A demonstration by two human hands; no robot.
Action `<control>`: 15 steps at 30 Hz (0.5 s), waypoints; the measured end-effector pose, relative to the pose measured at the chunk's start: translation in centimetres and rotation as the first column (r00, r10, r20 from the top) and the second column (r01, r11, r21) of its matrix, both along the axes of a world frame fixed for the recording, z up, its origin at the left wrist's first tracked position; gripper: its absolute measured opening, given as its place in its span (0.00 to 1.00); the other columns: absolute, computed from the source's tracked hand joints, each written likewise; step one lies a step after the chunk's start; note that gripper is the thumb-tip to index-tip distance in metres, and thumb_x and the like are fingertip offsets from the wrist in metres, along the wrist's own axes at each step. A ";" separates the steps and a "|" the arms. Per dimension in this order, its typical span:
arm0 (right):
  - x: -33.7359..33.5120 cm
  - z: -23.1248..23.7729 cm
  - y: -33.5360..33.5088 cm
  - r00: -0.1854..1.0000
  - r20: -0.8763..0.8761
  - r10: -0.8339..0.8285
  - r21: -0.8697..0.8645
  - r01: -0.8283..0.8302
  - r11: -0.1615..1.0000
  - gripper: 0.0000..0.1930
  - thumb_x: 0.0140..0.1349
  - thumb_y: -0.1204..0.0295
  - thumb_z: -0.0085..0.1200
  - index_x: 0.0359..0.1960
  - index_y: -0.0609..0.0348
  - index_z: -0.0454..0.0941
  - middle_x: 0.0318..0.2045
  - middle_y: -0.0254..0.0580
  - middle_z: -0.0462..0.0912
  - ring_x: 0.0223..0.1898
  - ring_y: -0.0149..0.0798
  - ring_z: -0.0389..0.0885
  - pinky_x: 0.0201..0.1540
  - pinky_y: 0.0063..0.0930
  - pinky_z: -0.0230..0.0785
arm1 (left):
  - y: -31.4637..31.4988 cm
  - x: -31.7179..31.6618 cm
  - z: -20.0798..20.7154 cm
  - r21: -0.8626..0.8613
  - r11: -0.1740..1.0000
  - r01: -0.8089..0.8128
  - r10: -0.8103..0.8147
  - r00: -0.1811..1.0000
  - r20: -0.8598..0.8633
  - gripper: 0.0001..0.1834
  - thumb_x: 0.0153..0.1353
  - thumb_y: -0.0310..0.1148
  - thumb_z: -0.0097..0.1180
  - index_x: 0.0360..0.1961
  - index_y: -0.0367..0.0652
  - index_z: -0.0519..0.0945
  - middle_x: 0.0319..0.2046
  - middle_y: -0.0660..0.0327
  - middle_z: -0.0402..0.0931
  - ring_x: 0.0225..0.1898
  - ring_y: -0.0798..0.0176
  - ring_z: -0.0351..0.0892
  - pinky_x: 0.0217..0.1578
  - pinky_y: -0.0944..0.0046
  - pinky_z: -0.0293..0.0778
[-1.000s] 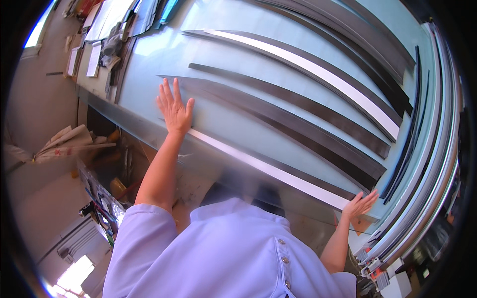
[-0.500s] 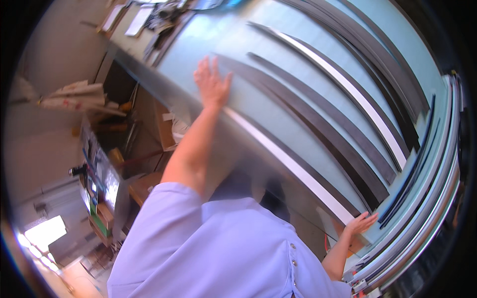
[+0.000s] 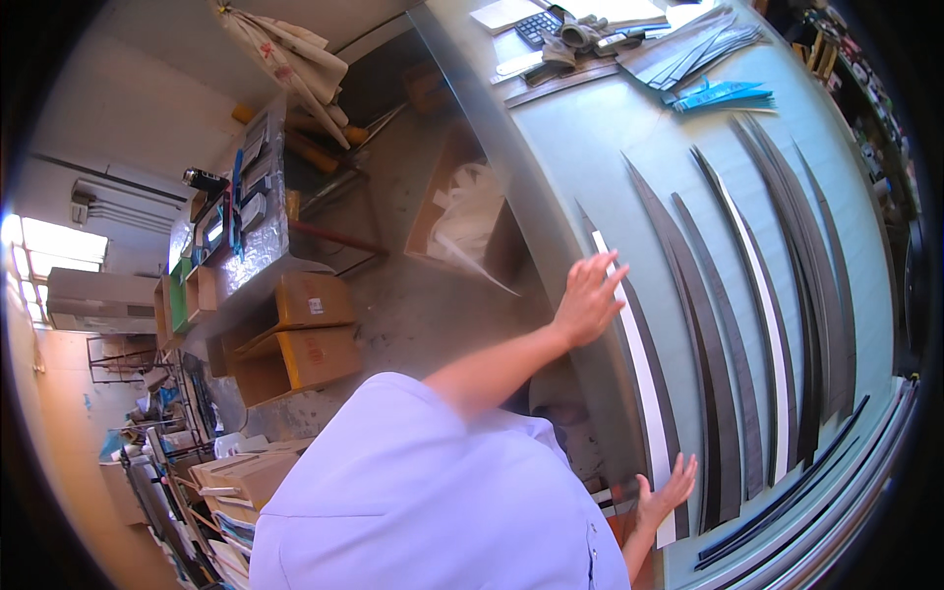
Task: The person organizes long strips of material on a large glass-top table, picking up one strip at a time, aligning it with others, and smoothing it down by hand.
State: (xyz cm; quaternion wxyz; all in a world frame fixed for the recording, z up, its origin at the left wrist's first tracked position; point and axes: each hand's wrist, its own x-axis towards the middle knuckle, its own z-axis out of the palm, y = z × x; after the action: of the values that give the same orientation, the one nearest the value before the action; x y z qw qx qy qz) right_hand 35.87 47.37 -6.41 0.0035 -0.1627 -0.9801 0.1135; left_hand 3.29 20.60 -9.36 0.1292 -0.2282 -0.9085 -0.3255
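Since a second ago the view has swung left, so the workbench (image 3: 590, 128) now runs along the right and the floor with cardboard boxes (image 3: 295, 339) fills the left.

Both hands lie flat and spread wide on one long curved strip (image 3: 644, 364), dark with a white band, which sits nearest the bench's near edge. The left hand (image 3: 588, 298) presses on its upper part, fingers fanned; the right hand (image 3: 667, 492) rests on its lower end, holding nothing. More dark curved strips (image 3: 733, 334) lie side by side just beyond, toward the far edge. A calculator (image 3: 541, 25) and blue sheets (image 3: 723, 93) sit at the bench's far end, well apart from both hands.
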 end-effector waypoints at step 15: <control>-2.4 1.3 -0.6 0.995 -0.097 -0.006 -0.264 -0.020 0.964 0.37 0.43 0.73 0.70 0.61 0.54 0.73 0.57 0.52 0.73 0.60 0.57 0.70 0.65 0.49 0.60 | 1.1 8.8 -1.5 -0.011 0.709 0.705 -0.701 0.706 0.098 0.17 0.62 0.37 0.61 0.19 0.46 0.70 0.21 0.61 0.72 0.29 0.53 0.76 0.28 0.52 0.74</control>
State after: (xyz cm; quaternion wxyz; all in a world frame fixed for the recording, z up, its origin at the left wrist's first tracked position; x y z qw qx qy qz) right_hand 33.49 46.80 -5.12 0.0287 -0.1525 -0.9554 0.2512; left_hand 12.14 21.74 -10.86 -0.0491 -0.5456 -0.7652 -0.3380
